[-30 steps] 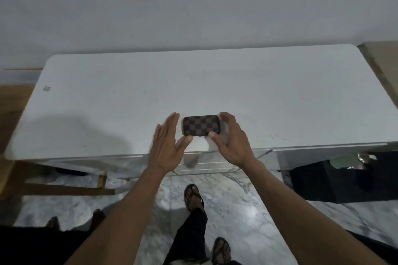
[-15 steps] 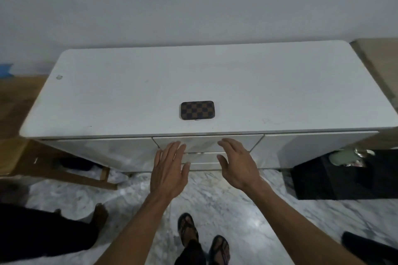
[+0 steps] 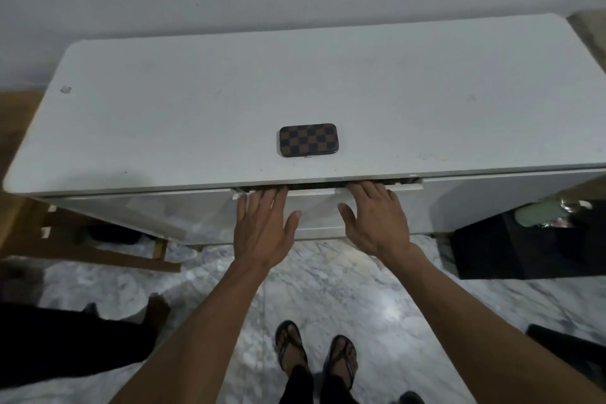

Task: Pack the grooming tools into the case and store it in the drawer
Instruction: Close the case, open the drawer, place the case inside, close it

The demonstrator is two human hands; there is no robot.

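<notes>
The left hand [image 3: 264,228] lies flat against the front of the middle drawer [image 3: 323,211], fingers spread and hooked over its top lip, holding nothing else. The right hand [image 3: 375,223] mirrors it just beside, fingers also curled over the lip, thumb out, otherwise empty. The drawer stands open only a crack: a dark slit shows between its lip and the front edge of the desk [image 3: 164,108].

The case [image 3: 308,140], closed and chequered brown, lies flat on the desk top near the front edge, directly above the gap between the two hands and apart from both.

Packing looks finished, since no loose tools show on the desk; the step in hand appears to be opening the drawer. Next, both hands likely need to pull evenly toward the body so the drawer slides straight, far enough to admit the case. Then one hand must let go, lift the case off the desk and lay it inside.
</notes>
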